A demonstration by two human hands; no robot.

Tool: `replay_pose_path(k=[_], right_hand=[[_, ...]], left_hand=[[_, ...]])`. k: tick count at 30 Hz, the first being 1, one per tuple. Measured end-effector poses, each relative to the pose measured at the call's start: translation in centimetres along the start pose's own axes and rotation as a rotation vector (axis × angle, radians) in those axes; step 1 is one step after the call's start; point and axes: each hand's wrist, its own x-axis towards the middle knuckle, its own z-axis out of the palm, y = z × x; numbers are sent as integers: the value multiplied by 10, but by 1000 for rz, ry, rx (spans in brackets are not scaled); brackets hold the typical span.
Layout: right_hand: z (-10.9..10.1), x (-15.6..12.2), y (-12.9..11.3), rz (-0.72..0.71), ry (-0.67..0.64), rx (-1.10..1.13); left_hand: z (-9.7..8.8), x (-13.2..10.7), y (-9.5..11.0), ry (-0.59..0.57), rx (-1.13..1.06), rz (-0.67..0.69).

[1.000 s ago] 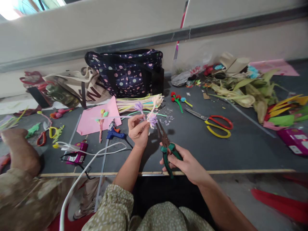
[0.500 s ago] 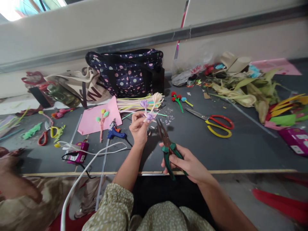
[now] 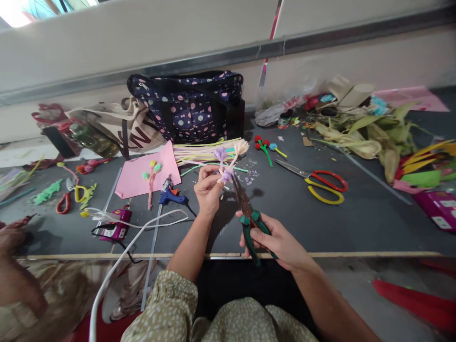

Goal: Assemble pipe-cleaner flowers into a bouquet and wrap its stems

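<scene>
Pinched in the fingers of my left hand (image 3: 208, 192) is a small purple and cream pipe-cleaner flower (image 3: 225, 176), its fuzzy heads pointing up. My right hand (image 3: 276, 237) grips the green handles of a pair of long-nose pliers (image 3: 245, 209). The pliers' tips reach up to the flower's right side; whether the jaws bite on it I cannot tell. Purple fluff clippings (image 3: 251, 175) lie on the dark table just behind.
Red-and-yellow scissors (image 3: 309, 178) lie to the right. To the left are a blue glue gun (image 3: 171, 194), pink paper (image 3: 133, 180) and a white cable (image 3: 135, 237). A patterned bag (image 3: 192, 107) stands behind. A co-worker's hand (image 3: 12, 237) is at far left.
My left hand has shifted slightly right with the flower, bringing it up to the pliers' tips. The pliers' jaws look closer together. The co-worker's hand has moved a little left.
</scene>
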Motion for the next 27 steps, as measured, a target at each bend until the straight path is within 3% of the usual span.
replay_pose_path(k=[11, 19, 27], right_hand=[[1, 1, 2, -90, 43, -107], [1, 2, 3, -112, 186, -279], [-4, -5, 0, -38, 84, -188]], left_hand=[[0, 0, 0, -62, -30, 48], [0, 0, 1, -71, -31, 32], [-1, 2, -5, -90, -116, -55]])
